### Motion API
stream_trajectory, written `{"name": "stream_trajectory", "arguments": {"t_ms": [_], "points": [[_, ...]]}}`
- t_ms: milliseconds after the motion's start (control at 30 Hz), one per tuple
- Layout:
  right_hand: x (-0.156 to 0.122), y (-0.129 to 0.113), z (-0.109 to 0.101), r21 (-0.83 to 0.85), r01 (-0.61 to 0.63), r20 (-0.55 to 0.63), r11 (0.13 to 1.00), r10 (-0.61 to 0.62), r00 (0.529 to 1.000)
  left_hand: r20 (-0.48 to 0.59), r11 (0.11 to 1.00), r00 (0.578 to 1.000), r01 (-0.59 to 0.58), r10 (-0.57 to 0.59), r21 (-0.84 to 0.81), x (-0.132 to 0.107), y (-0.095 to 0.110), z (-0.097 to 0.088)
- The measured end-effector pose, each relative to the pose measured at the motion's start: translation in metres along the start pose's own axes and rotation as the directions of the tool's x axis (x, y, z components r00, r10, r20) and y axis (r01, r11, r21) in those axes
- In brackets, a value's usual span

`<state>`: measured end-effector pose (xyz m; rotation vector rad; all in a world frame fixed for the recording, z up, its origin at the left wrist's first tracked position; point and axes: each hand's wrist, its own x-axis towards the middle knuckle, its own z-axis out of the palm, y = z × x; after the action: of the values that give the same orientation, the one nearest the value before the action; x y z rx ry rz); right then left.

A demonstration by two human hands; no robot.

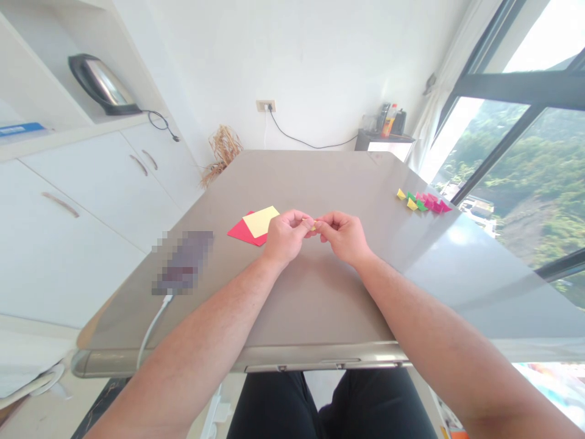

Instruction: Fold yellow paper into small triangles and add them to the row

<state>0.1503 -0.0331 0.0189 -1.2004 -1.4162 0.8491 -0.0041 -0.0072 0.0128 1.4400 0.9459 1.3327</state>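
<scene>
My left hand (pixel 287 235) and my right hand (pixel 342 235) meet above the middle of the table, fingertips pinched together. Between them is a small yellow piece of folded paper (pixel 313 228), mostly hidden by the fingers. Just left of my left hand lies a pale yellow paper sheet (pixel 259 222) on top of red paper (pixel 241 233), turned at an angle. Toward the right edge of the table sits a cluster of small folded paper pieces (pixel 423 202) in yellow, green and pink.
A blurred-out device (pixel 185 262) with a white cable (pixel 153 320) lies on the table's left side. The grey table (pixel 315 177) stands by a window (pixel 525 140). Beyond its far end are a small cabinet (pixel 388 145) with bottles and dried stalks (pixel 223 152). A kettle (pixel 104 85) sits on the left shelf.
</scene>
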Motion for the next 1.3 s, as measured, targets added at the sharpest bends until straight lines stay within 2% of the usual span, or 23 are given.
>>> {"name": "stream_trajectory", "arguments": {"t_ms": [167,367,567,933,1167,1300], "points": [[-0.0002,-0.0014,-0.0006,0.025,-0.009,-0.028,1.0,0.009,1.0,0.025,1.0,1.0,-0.008,0.008,-0.005,-0.0015,0.0019,0.0008],[-0.003,-0.0057,0.0008,0.069,0.008,0.027,0.998,-0.01,1.0,-0.015,1.0,1.0,-0.013,0.013,0.026,-0.0006,0.003,-0.0006],[-0.0022,-0.0051,-0.0003,0.082,0.007,0.004,0.997,-0.007,1.0,-0.016,0.999,0.999,-0.027,0.027,0.024,-0.0007,0.0032,-0.0007],[-0.0005,-0.0018,-0.0036,-0.035,0.041,-0.011,0.999,-0.042,0.999,-0.012,1.0,1.0,0.0,0.0,-0.03,0.0009,0.0043,-0.0031],[0.0,-0.0057,-0.0038,0.144,0.007,-0.027,0.99,-0.003,1.0,-0.033,0.992,0.999,-0.029,0.025,-0.121,0.0018,0.0016,-0.0019],[-0.001,-0.0083,-0.0044,0.163,0.005,-0.029,0.987,0.0,1.0,-0.027,0.989,0.999,-0.032,0.028,-0.142,0.0016,0.0021,-0.0028]]}}
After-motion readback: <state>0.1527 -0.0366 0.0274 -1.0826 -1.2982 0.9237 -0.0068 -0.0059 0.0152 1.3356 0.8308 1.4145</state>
